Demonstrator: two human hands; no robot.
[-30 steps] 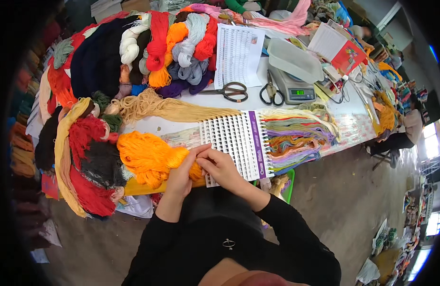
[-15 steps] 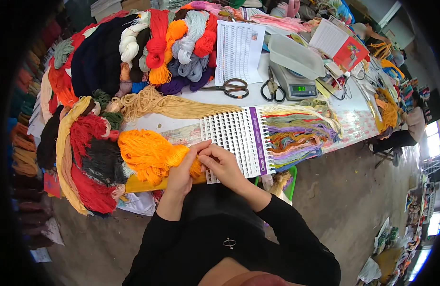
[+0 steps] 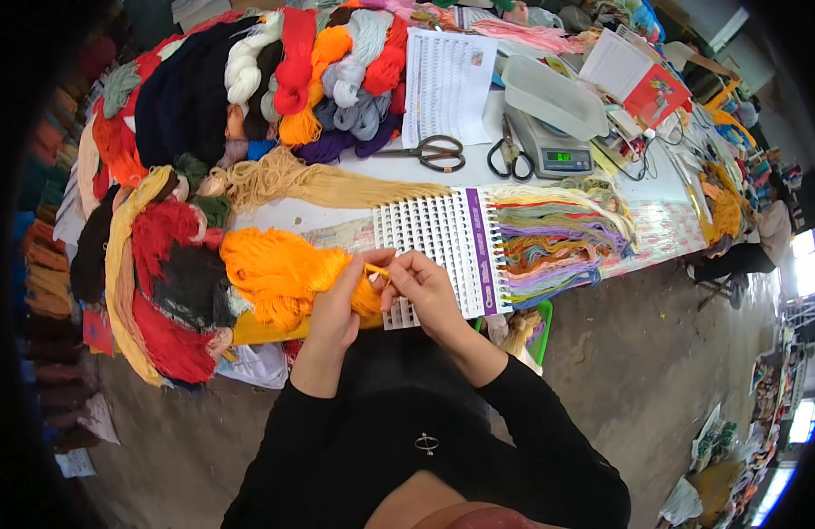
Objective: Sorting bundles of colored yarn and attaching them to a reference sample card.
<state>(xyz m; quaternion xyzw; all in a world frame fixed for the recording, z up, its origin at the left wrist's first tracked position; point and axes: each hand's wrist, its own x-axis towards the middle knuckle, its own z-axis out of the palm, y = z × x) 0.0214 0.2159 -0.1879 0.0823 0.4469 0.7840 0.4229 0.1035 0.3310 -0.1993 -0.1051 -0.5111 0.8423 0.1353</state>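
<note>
Currently, the work is at the orange skein, which lies on the table just left of the white perforated board. The left hand is closed around the skein's end nearest the board. The right hand, over the board's lower left part, pinches a short orange strand between thumb and forefinger. The hands are close together, neither spread; whether their fingertips touch cannot be told. A small white piece beside the strand is too small to identify.

The step in hand appears to be separating or working a strand at the skein's end. The next move calls for a firm left grip and a light right pinch, so that the strand runs free without snagging the loops. Tan yarn extends left from the board's upper edge; black-handled scissors lie above it.
</note>
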